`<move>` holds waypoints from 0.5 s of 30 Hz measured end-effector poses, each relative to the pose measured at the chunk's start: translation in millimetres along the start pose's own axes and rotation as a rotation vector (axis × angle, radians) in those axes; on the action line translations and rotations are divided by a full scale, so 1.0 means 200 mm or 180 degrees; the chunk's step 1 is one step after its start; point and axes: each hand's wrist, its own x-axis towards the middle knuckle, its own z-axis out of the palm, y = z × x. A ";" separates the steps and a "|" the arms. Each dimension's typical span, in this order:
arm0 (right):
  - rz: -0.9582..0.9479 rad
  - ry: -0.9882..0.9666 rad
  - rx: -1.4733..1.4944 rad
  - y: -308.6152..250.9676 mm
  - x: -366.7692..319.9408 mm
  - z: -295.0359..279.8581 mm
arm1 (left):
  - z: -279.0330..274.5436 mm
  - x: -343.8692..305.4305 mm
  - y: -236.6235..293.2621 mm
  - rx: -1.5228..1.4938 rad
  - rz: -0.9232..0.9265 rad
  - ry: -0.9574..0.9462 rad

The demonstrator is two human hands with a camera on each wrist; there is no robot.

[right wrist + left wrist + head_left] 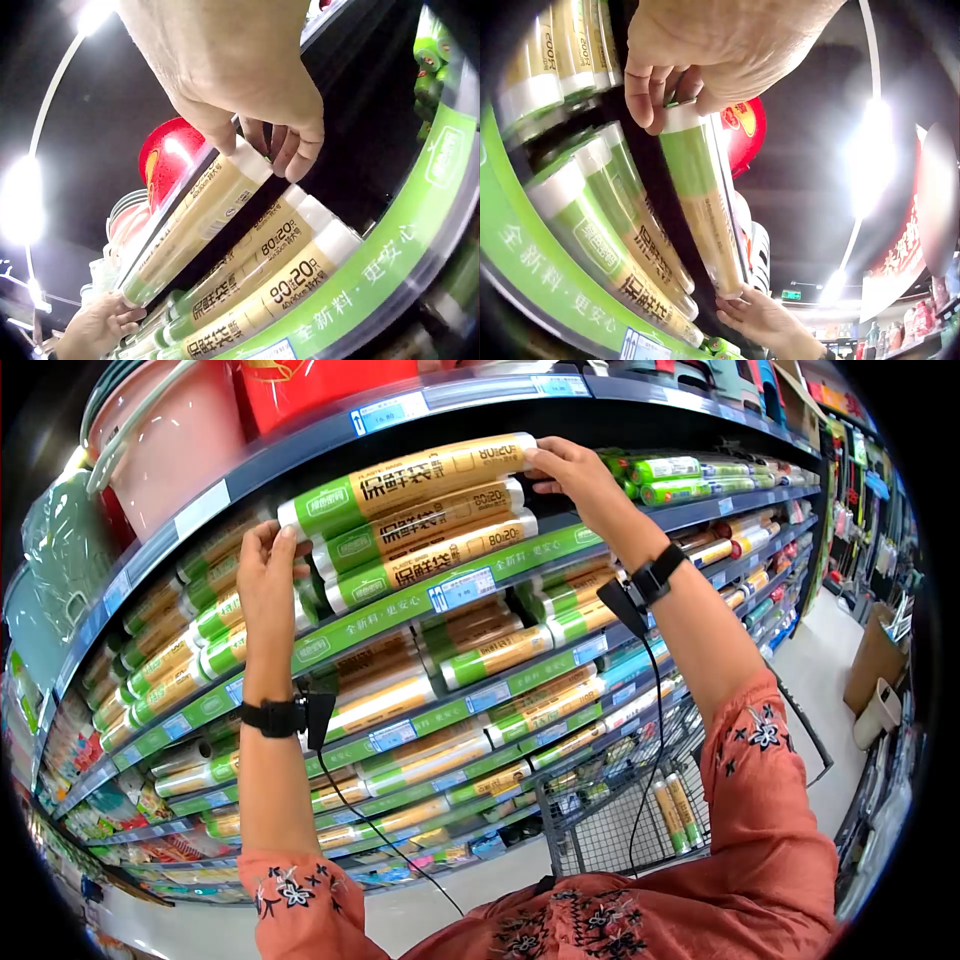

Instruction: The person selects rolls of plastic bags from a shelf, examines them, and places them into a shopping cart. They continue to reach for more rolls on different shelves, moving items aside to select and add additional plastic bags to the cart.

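1. Top roll point(405, 485): green and tan; lies crosswise on two lower rolls point(430, 555), 12 o'clock.
2. Left hand point(268, 565): fingers curled round its green end, 10 o'clock; right hand point(575, 475): fingertips pinch its white end, 1 o'clock.
3. Shelf point(520, 565): green-edged; holds this stack, with more rolls on either side.
4. Cart point(590, 830): wire, 5 o'clock; holds two spare rolls point(675, 810).

The top roll point(410, 480) is green and tan with dark lettering, the shelf strip point(540, 556) green with white lettering, the sleeves point(770, 840) coral with dark-and-white embroidered flowers.
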 end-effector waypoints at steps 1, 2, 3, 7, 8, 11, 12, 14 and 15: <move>-0.0039 0.0037 -0.0100 0.01 0.04 0.01 | 0.00 0.04 -0.02 0.0081 0.0032 0.0022; -0.0076 0.0075 -0.0205 0.02 0.07 0.02 | 0.00 0.07 -0.04 0.0157 0.0062 0.0044; -0.0114 0.0110 -0.0313 0.03 0.10 0.04 | 0.00 0.10 -0.06 0.0231 0.0090 0.0069; -0.0159 0.0213 -0.0306 0.02 0.18 0.09 | 0.02 0.19 -0.13 0.0782 0.0365 0.0245; -0.0164 0.0258 -0.0353 0.04 0.21 0.08 | 0.02 0.21 -0.15 0.0880 0.0426 0.0233; -0.0113 0.0366 -0.0414 0.09 0.31 0.09 | 0.04 0.24 -0.13 0.1142 0.0496 0.0149; -0.0062 0.0382 -0.0381 0.08 0.33 0.10 | 0.05 0.26 -0.14 0.1208 0.0449 0.0098; -0.0041 0.0394 -0.0534 0.15 0.41 0.10 | 0.05 0.29 -0.16 0.1335 0.0367 0.0007; -0.0071 0.0392 -0.0720 0.28 0.53 0.08 | 0.06 0.31 -0.16 0.1395 0.0333 -0.0033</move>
